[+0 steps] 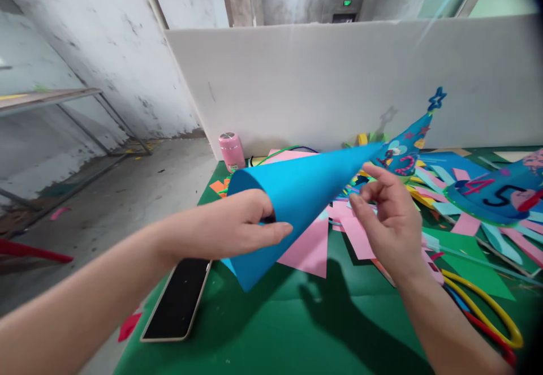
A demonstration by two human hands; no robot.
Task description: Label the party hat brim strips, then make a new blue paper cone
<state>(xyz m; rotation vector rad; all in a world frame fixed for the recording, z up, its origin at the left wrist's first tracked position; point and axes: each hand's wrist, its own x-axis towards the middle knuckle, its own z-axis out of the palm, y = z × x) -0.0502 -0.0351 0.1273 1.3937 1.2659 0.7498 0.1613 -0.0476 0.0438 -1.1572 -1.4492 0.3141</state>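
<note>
A plain blue paper cone (303,185) is held up over the green table, its wide mouth to the left and its point to the right. My left hand (246,222) grips the cone at its mouth, thumb outside and the fingers inside, where they are partly hidden. Close to the pointed end is my right hand (388,214), with thumb and index finger apart and the other fingers curled; nothing shows between them. Beyond it stands a decorated blue party hat (409,143) topped by a star.
A phone (180,298) lies at the table's left edge, below my left forearm. At the back left stands a pink cylindrical container (231,151). Another party hat (500,191), pink paper (309,250) and scissors with yellow handles (504,307) lie rightward. A white panel (339,81) borders the back.
</note>
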